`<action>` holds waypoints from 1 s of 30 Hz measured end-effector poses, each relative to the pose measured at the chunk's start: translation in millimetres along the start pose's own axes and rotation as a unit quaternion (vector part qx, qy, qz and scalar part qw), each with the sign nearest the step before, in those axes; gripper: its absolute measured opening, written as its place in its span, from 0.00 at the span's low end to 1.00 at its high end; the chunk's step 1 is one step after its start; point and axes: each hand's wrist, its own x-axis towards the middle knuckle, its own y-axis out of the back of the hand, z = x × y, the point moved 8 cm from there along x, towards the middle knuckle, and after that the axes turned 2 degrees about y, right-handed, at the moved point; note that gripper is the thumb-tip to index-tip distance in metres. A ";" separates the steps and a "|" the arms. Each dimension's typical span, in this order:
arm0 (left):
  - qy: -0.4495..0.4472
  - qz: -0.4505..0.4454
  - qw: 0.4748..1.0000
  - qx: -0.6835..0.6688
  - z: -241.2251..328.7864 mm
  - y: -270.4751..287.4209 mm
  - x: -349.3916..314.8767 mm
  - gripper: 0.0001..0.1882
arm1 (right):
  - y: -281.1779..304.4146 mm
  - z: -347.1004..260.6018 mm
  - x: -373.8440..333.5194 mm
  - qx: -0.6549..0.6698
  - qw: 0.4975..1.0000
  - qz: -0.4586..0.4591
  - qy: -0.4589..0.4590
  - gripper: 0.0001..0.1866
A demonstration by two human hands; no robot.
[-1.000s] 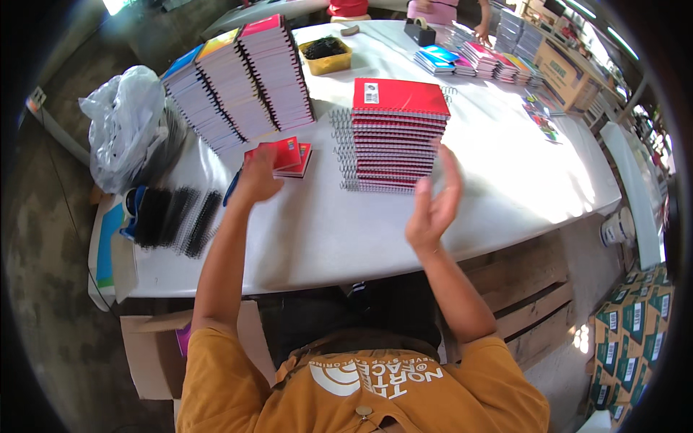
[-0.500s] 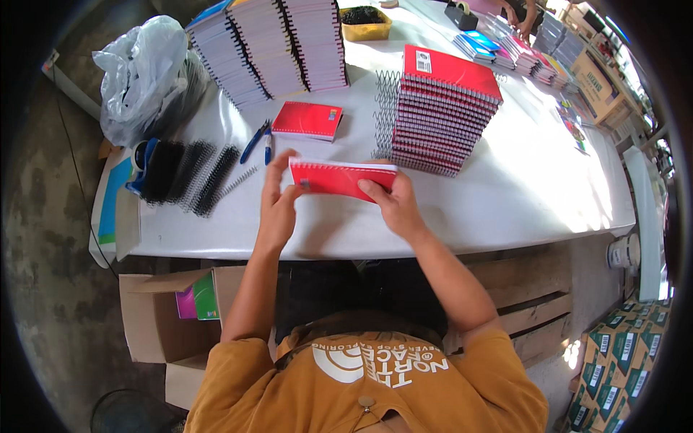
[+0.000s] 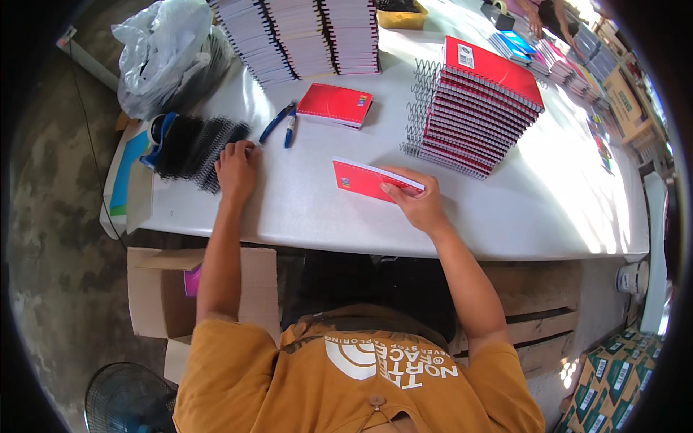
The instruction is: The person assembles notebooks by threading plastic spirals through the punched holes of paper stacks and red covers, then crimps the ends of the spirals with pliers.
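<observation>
My right hand point(image 3: 421, 198) grips a small red notebook point(image 3: 364, 180) by its right end, thumb in front and fingers behind. Holes run along its upper edge, and no coil is in them. Over at the left, my left hand point(image 3: 237, 167) rests at the right side of a row of black binding coils point(image 3: 206, 141), its fingers curled down on a coil; the fingertips are partly hidden. Another red notebook point(image 3: 336, 105) lies on the table beyond, beside blue-handled pliers point(image 3: 276, 124) and a blue-and-white pen-like tool point(image 3: 290, 130).
A tall stack of coil-bound red notebooks point(image 3: 480, 108) stands right, coil ends sticking out leftward. Stacks of bound books point(image 3: 303, 40), a plastic bag point(image 3: 162, 58) and a yellow tub point(image 3: 403, 18) are at the back. A tape dispenser point(image 3: 157, 141) sits left. Another person's hands point(image 3: 535, 25) show far right.
My left hand has let go of the notebook and moved left to the black coils. The right hand keeps the notebook, now alone. The view has shifted slightly.
</observation>
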 end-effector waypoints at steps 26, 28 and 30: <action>-0.002 -0.356 0.760 -0.544 123.6 18.0 -30.3 0.11 | -11.9 2.8 2.7 0.053 0.997 -0.048 0.009 0.16; -0.120 -0.297 0.806 -0.497 131.1 35.8 -23.0 0.09 | -13.1 5.3 2.3 0.070 0.996 -0.050 -0.004 0.16; -0.256 -0.205 0.875 -0.356 146.1 61.5 -22.8 0.12 | -11.3 -1.5 2.4 0.048 0.998 -0.032 0.032 0.16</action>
